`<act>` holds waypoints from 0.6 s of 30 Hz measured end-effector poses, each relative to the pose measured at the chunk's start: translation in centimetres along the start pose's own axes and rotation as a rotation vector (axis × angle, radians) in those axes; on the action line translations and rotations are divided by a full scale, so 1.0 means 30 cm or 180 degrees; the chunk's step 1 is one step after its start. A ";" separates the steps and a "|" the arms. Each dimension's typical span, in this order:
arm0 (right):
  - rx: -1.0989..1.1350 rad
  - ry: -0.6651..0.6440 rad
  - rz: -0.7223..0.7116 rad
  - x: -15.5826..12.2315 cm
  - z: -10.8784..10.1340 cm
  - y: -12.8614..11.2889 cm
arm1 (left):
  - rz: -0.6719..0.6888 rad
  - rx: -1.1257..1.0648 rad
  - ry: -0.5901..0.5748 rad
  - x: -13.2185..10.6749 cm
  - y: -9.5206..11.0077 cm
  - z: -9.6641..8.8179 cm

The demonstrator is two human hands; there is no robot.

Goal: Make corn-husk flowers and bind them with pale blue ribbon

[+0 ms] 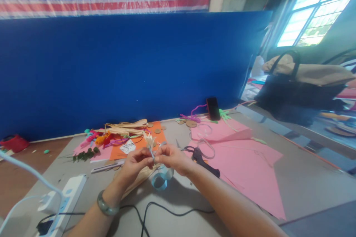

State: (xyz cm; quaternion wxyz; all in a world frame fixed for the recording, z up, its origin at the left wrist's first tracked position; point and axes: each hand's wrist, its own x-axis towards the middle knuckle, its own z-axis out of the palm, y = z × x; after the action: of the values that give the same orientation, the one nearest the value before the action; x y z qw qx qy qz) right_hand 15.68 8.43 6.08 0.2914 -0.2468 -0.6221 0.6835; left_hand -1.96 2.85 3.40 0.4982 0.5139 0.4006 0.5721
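Both hands meet over the table, pinching the thin stem of a small flower of pale, dry, husk-like strips (pixel 149 140). My left hand (pixel 137 159) grips the stem from the left, thumb and fingers closed; a bangle circles that wrist. My right hand (pixel 171 157) pinches the stem from the other side, fingertips almost touching the left ones. A bluish wrap appears around the stem, too small to make out clearly. Just below the hands is a roll of clear tape (pixel 159 182). More pale strips (pixel 141 179) lie partly hidden under the left hand.
Black-handled scissors (pixel 204 161) lie right of my hands, by pink paper sheets (pixel 244 163). A utility knife (pixel 107 166), green sprig (pixel 86 154), orange paper (pixel 160 127) and husk strips (pixel 125 127) lie left. A phone (pixel 213 109) leans at the back. A power strip (pixel 71 196) and black cable (pixel 172 213) are nearer.
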 end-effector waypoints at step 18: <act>0.0095 0.0014 0.0238 0.004 0.018 0.013 | -0.0269 -0.0477 0.0182 -0.002 -0.024 -0.002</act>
State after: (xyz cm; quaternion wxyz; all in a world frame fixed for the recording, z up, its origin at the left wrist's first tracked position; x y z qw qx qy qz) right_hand 15.18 8.12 5.77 0.2707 -0.2670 -0.6016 0.7025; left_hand -1.90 2.92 2.68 0.5473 0.4412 0.3921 0.5934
